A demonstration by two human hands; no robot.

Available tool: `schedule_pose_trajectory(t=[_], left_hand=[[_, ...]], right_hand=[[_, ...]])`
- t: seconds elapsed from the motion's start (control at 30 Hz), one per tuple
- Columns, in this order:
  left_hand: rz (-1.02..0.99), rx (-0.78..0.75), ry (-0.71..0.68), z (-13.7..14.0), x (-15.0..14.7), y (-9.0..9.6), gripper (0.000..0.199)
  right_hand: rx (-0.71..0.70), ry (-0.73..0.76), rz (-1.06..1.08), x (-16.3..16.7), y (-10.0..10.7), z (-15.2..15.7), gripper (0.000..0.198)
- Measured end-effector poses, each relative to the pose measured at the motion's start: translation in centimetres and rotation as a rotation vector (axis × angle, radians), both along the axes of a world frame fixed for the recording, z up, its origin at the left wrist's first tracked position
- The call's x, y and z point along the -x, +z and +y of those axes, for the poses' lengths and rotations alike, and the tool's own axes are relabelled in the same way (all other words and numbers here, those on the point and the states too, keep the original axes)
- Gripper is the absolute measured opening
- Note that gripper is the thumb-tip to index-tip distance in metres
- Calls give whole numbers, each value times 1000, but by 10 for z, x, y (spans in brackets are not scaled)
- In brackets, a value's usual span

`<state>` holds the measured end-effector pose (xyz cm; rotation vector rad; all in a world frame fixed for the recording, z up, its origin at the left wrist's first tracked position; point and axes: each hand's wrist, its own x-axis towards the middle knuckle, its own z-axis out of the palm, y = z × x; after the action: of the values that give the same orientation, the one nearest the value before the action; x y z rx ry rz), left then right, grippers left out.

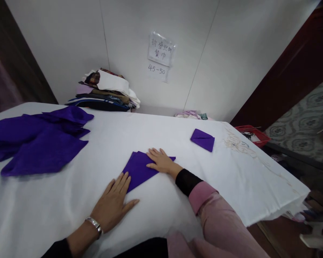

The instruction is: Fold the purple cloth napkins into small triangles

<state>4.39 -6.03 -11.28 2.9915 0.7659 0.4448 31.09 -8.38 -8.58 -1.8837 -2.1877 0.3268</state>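
A purple cloth napkin [137, 168], partly folded with a pointed right end, lies flat on the white-covered table [167, 136] in front of me. My left hand [113, 200] rests flat at its lower left edge, fingertips touching the cloth and thumb out on the tablecloth. Across the napkin's right part lies my right hand [160, 161], palm down with fingers stretched out. Neither hand grips anything. What lies under the right palm is hidden.
Loose purple cloths [43, 139] lie heaped at the left. A small folded purple napkin [203, 139] sits at the right. Stacked clothes [107, 89] stand by the wall, where a paper sign [161, 49] hangs. A red basket [254, 135] is beyond the right edge.
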Motion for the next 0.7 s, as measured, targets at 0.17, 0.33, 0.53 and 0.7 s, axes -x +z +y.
schedule_pose_trajectory(t=[0.17, 0.33, 0.53, 0.7], left_hand=[[31, 21, 13, -1, 1, 2, 77], [11, 159, 38, 3, 4, 14, 68], [-103, 286, 158, 40, -18, 46, 45], [-26, 347, 265, 69, -58, 48, 35]], right_hand=[[-41, -225, 257, -32, 11, -5, 60], [-87, -311, 304, -35, 11, -21, 48], [-165, -216, 163, -24, -7, -36, 40], [-237, -258, 215, -14, -17, -38, 39]])
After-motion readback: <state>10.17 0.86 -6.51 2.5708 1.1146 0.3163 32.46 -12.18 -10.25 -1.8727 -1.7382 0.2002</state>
